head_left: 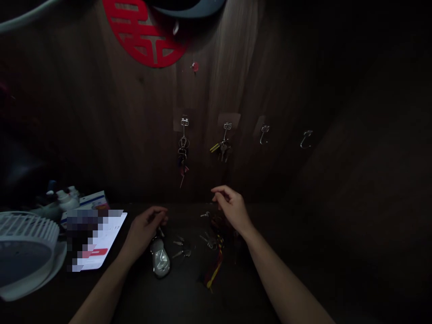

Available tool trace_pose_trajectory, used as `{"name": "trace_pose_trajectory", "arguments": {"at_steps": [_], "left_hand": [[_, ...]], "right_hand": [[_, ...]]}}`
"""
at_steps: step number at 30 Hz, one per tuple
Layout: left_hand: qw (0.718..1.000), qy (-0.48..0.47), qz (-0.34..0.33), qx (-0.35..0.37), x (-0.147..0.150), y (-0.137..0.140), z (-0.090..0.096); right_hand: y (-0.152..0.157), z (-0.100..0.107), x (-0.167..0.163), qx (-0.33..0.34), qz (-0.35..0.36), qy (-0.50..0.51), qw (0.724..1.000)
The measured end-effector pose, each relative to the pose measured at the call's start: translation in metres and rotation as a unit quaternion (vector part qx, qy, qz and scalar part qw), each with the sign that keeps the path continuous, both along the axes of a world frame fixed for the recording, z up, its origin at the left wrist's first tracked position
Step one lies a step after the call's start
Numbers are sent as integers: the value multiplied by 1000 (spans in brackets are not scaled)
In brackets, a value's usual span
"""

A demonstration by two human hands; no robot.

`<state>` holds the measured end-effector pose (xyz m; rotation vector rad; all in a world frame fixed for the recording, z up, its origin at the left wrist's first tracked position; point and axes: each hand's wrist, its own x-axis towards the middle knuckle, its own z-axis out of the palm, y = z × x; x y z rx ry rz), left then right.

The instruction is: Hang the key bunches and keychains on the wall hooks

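Note:
My left hand (147,228) is at the left of the shelf with its fingers curled inward. What its fingertips hold, if anything, is hidden. Just below it lies a silver key fob (160,258), with a small key by the hand. My right hand (232,206) hovers near the back wall, fingers loosely bent, index finger stretched to the left, nothing visible in it. Beneath it are a small key (205,214) and a bunch of keys (211,243) beside a yellow and red tassel (216,270). Between both hands, loose keys on a ring (182,253) rest on the dark surface.
Keys hang from the first hook (184,122) and the second hook (227,126) on the wall. The third hook (265,130) and fourth hook (306,135) are bare. At left stand a white slatted basket-like object (50,234), a lit screen (111,243) and small bottles (65,198).

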<state>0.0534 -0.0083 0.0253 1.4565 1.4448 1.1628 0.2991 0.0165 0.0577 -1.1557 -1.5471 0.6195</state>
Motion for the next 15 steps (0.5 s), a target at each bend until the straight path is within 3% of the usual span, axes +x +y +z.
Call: {"name": "trace_pose_trajectory", "arguments": {"at_steps": [6,15], "left_hand": [[1000,22,-16,1,-2,2,-5],[996,79,36,-4,-12,2,1]], "right_hand": [[-24,-30,-10,-64,39,-128,989],[-42,-51,-25,-54,125,-276,952]]}}
